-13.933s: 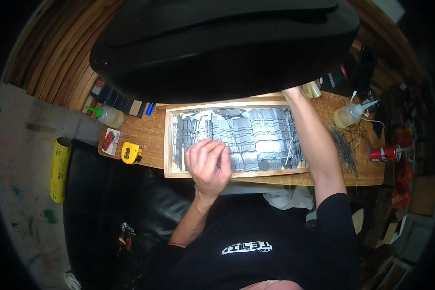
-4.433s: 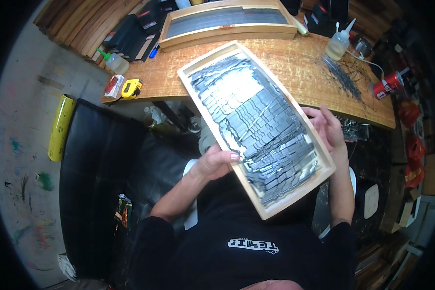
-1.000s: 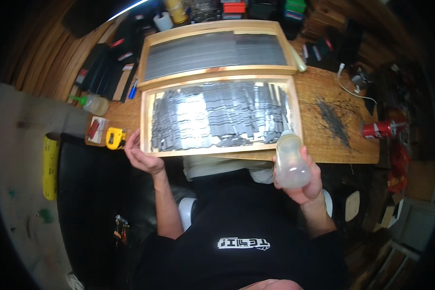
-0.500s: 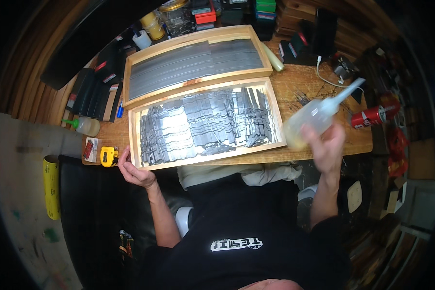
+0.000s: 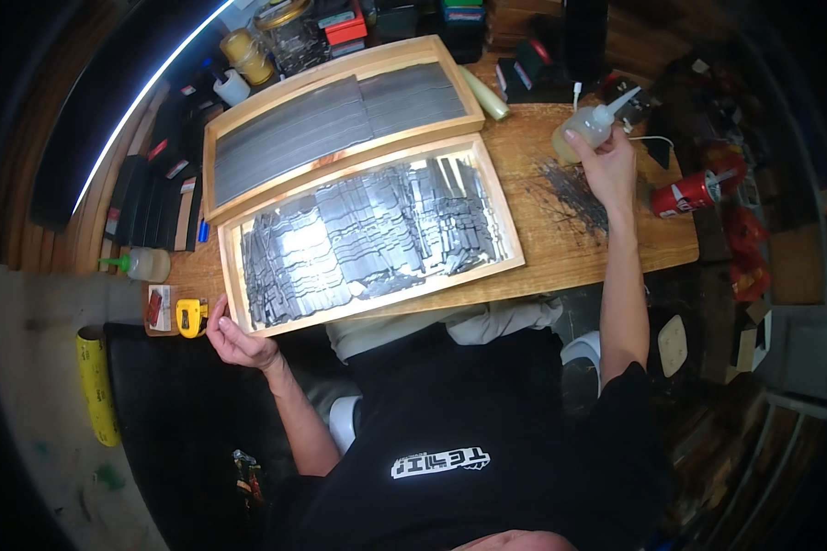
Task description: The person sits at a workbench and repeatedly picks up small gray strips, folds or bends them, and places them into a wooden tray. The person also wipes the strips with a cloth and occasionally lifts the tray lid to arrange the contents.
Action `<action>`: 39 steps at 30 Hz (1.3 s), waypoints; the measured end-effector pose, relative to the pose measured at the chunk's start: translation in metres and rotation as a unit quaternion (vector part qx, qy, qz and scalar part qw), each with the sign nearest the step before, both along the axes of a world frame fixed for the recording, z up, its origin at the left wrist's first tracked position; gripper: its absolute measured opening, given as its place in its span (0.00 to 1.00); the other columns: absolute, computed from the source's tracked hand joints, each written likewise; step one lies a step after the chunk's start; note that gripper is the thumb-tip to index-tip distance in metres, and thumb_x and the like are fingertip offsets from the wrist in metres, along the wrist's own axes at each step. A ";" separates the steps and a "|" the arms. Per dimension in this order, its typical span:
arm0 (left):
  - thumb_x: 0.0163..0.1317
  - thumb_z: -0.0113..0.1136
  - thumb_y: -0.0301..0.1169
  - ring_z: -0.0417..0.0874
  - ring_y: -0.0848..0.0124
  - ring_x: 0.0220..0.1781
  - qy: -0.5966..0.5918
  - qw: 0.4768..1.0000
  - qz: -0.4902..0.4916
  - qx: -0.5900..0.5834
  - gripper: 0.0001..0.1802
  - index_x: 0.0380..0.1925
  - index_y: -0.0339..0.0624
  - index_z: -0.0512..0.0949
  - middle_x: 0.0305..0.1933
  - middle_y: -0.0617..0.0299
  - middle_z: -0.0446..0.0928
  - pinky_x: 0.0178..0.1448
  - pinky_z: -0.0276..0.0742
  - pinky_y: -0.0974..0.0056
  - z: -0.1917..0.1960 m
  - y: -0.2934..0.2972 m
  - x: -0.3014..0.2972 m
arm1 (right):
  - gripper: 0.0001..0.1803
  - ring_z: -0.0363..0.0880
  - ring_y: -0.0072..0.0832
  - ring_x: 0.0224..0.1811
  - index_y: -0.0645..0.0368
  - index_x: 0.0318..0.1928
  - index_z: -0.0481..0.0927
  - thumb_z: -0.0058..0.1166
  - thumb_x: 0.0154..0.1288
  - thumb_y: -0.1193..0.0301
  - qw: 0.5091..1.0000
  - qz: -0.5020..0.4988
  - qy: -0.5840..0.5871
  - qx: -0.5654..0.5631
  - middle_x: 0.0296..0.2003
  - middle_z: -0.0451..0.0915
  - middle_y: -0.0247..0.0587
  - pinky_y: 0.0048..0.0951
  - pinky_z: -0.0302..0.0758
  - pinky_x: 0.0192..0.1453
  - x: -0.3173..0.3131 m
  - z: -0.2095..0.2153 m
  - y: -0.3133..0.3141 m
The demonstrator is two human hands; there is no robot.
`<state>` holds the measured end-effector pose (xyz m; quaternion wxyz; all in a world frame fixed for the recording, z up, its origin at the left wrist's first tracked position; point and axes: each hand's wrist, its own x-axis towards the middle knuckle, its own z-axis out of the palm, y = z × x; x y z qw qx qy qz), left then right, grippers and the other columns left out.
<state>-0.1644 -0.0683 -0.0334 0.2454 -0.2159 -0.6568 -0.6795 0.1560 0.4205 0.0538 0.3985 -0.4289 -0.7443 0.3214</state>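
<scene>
Squeeze bottle (image 5: pixel 586 125) needs light, upright grip: right hand (image 5: pixel 610 167) clasps it, left hand (image 5: pixel 241 346) bends fingers loosely beside tray (image 5: pixel 413 287).

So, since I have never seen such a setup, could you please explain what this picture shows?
No machine here: a person works bare-handed, seen by a fisheye camera worn on their head, looking down, so straight edges bend. On the wooden table, the nearer wooden tray holds uneven dark strips; the farther tray holds neat grey strips. The left hand is at the nearer tray's front left corner; the right hand grips a translucent squeeze bottle, left of a red can.
</scene>
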 end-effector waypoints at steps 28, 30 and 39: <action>0.75 0.46 0.28 0.84 0.57 0.54 0.050 0.997 0.027 -0.060 0.17 0.48 0.24 0.80 0.51 0.43 0.84 0.64 0.78 0.53 0.005 0.000 0.001 | 0.17 0.90 0.44 0.31 0.73 0.39 0.86 0.67 0.61 0.66 0.901 0.211 -0.366 -0.099 0.25 0.86 0.58 0.43 0.84 0.42 -0.077 0.044 -0.170; 0.74 0.46 0.28 0.84 0.57 0.54 0.056 0.996 0.029 -0.064 0.17 0.47 0.25 0.80 0.50 0.43 0.84 0.64 0.78 0.53 0.007 0.001 0.002 | 0.16 0.90 0.45 0.31 0.73 0.36 0.87 0.65 0.60 0.67 0.898 0.206 -0.376 -0.100 0.25 0.86 0.59 0.43 0.84 0.43 -0.079 0.042 -0.169; 0.74 0.45 0.27 0.84 0.56 0.54 0.054 0.996 0.021 -0.064 0.16 0.46 0.25 0.80 0.51 0.43 0.83 0.64 0.78 0.52 0.005 0.000 0.001 | 0.15 0.89 0.47 0.29 0.71 0.31 0.87 0.64 0.58 0.67 0.895 0.187 -0.381 -0.137 0.24 0.85 0.61 0.45 0.85 0.43 -0.088 0.047 -0.170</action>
